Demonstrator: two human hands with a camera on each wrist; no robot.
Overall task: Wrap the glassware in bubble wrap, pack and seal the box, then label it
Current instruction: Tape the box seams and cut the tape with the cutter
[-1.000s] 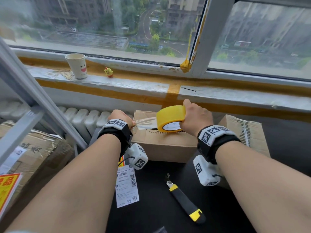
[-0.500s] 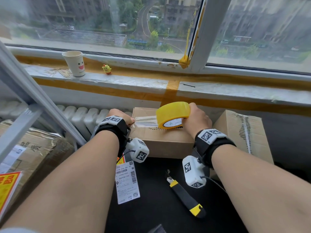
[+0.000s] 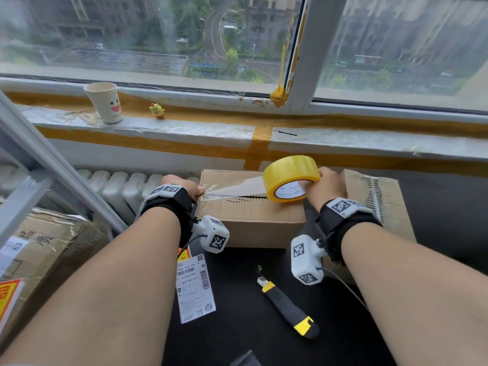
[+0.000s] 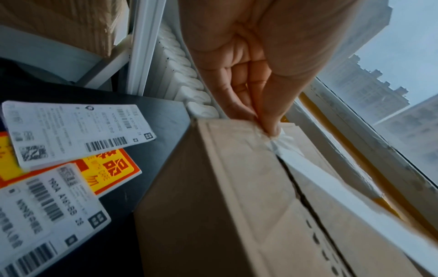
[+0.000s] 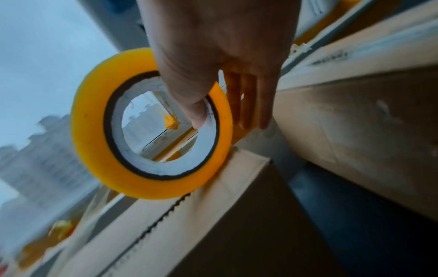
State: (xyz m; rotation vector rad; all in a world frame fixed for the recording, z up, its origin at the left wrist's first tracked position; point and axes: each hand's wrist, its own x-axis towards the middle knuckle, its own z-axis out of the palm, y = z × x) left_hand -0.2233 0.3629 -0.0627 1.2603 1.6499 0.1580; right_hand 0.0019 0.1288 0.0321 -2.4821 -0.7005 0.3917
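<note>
The free end of a clear tape strip (image 4: 279, 138) is pinched between thumb and fingertips of the left hand (image 3: 182, 184) and pressed onto the left end of the top of a cardboard box (image 3: 250, 223), just beyond the fingertips, where the two closed flaps meet in a seam (image 4: 296, 189). From that pinch the strip is seen stretched rightward above the seam to a yellow tape roll (image 3: 290, 178), which is held by the right hand (image 3: 326, 187): the thumb (image 5: 196, 112) is hooked into the white core and the other fingers are laid over the outer rim, so the roll is gripped on edge with its lower edge at the box top near the right end. The box's contents cannot be seen, the flaps being shut. Just right of the right hand a second cardboard box (image 3: 380, 196) is found, also closed. Nearer the body, on the dark table (image 3: 237, 326), a black-and-yellow utility knife (image 3: 287, 305) is laid between the forearms, and printed shipping labels (image 3: 194, 286) with a red-and-yellow sticker (image 4: 111, 172) are seen beside the left wrist. Beyond the fingers, on the windowsill (image 3: 343, 141), a paper cup (image 3: 104, 103) and a small yellow figure (image 3: 157, 110) are set; the cup's inside cannot be made out
</note>
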